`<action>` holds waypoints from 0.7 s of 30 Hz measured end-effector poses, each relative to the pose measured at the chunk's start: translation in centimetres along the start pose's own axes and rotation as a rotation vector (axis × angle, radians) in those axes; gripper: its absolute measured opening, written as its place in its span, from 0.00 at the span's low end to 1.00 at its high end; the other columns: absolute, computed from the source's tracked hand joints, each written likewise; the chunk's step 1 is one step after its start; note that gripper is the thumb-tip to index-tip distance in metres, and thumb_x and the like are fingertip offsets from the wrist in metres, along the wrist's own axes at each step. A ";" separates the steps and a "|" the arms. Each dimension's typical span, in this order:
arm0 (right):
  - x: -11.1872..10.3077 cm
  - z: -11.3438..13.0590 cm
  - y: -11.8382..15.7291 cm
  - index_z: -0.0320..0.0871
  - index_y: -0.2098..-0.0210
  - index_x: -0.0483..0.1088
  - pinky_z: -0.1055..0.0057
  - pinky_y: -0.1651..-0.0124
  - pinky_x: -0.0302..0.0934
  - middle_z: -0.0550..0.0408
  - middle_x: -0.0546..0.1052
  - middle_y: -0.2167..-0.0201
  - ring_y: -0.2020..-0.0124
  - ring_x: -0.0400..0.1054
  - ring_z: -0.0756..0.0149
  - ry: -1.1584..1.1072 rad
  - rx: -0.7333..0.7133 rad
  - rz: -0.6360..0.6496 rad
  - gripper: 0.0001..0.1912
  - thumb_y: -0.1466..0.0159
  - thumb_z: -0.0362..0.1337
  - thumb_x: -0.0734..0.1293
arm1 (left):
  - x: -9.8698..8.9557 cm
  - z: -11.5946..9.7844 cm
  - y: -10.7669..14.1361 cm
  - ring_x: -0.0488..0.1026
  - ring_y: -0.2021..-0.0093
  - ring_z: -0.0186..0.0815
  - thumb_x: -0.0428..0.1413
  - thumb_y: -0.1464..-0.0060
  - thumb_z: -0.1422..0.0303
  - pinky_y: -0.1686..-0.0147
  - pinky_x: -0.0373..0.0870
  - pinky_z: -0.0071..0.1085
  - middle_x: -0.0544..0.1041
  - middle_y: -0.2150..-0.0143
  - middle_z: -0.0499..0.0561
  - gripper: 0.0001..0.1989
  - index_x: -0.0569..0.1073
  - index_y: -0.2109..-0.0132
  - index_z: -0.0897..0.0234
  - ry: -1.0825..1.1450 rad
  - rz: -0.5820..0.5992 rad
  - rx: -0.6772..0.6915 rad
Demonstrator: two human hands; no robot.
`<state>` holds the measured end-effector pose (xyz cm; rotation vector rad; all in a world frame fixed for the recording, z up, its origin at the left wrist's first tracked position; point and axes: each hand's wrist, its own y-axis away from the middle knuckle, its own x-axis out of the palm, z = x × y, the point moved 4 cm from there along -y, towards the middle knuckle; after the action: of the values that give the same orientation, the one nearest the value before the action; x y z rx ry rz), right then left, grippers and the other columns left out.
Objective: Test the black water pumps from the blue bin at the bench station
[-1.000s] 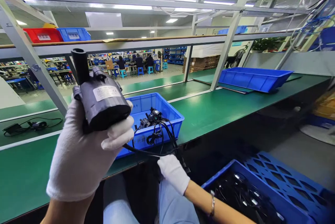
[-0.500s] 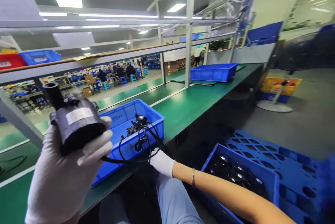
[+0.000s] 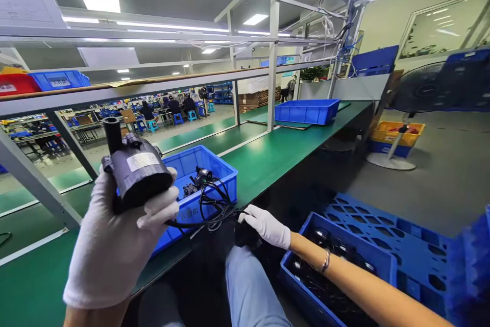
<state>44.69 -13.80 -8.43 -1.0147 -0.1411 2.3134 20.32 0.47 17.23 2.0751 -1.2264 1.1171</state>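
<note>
My left hand [image 3: 115, 240], in a white glove, is wrapped round a black cylindrical device [image 3: 141, 166] with a white label and an upright pipe stub, held up at the left. A black cable [image 3: 187, 225] runs from below the device toward my gloved right hand [image 3: 266, 225], whose fingers are closed on the cable bundle beside the near bin. Behind the device, the blue bin [image 3: 228, 180] on the green bench holds several black parts [image 3: 201, 176]; cable loops hang over its near wall. Something dark hangs just under my right hand, too dim to make out.
The green bench [image 3: 264, 169] stretches to the back right, bearing another blue bin [image 3: 306, 111]. Metal posts [image 3: 273, 61] rise from it. On the lower right, a blue crate [image 3: 392, 268] of black parts sits by a blue pallet [image 3: 383, 225]. A fan [image 3: 421, 87] stands at right.
My left hand and the device have moved right and slightly down in the view. My right hand has moved right and a little up with the cable, and the cable loops have shifted.
</note>
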 end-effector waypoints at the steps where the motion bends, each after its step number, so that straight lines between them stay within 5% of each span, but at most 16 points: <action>1: 0.2 0.4 0.1 0.38 0.59 0.73 0.64 0.53 0.73 0.54 0.78 0.62 0.60 0.75 0.66 -0.057 0.017 -0.004 0.18 0.21 0.44 0.61 | 0.2 0.1 0.1 0.61 0.82 0.27 0.45 0.27 0.51 0.86 0.62 0.21 0.66 0.74 0.46 0.21 0.73 0.53 0.62 -0.041 0.021 -0.001; 7: 3.9 2.5 1.5 0.39 0.62 0.71 0.72 0.66 0.68 0.58 0.76 0.70 0.71 0.72 0.70 -0.290 0.034 0.113 0.09 0.27 0.38 0.67 | 0.9 -0.7 -0.3 0.61 0.83 0.25 0.38 0.25 0.52 0.86 0.61 0.18 0.64 0.75 0.45 0.25 0.71 0.58 0.64 -0.187 0.075 0.104; 10: 5.4 3.4 1.8 0.41 0.67 0.71 0.68 0.57 0.70 0.55 0.77 0.67 0.64 0.73 0.67 -0.330 -0.055 0.127 0.03 0.38 0.30 0.69 | 1.7 -1.2 -1.3 0.62 0.81 0.26 0.40 0.25 0.50 0.86 0.61 0.18 0.64 0.73 0.45 0.24 0.70 0.57 0.63 -0.105 0.111 0.121; 13: 5.5 4.0 2.4 0.43 0.72 0.72 0.61 0.42 0.67 0.47 0.79 0.52 0.47 0.74 0.59 -0.398 -0.139 0.096 0.04 0.44 0.28 0.70 | 1.9 -1.3 -2.3 0.64 0.79 0.26 0.43 0.26 0.49 0.84 0.64 0.18 0.68 0.68 0.49 0.23 0.70 0.55 0.63 -0.052 0.137 0.094; 18: 4.8 3.2 4.3 0.44 0.66 0.71 0.55 0.37 0.68 0.41 0.73 0.36 0.43 0.75 0.54 -0.624 -0.011 -0.120 0.10 0.33 0.42 0.72 | 1.4 -1.1 -3.2 0.64 0.77 0.24 0.39 0.25 0.51 0.82 0.66 0.16 0.70 0.62 0.54 0.24 0.70 0.54 0.65 -0.075 0.162 0.084; 21: 5.4 2.2 4.6 0.46 0.54 0.67 0.52 0.49 0.74 0.42 0.80 0.51 0.56 0.81 0.55 -0.787 0.175 -0.263 0.22 0.25 0.59 0.59 | 1.2 -0.8 -3.4 0.64 0.76 0.24 0.38 0.25 0.51 0.82 0.67 0.16 0.70 0.62 0.53 0.25 0.70 0.54 0.66 -0.080 0.180 0.082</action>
<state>38.12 -14.18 -11.79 0.0429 -0.3500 2.2961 23.28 2.13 18.68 2.1226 -1.4524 1.1915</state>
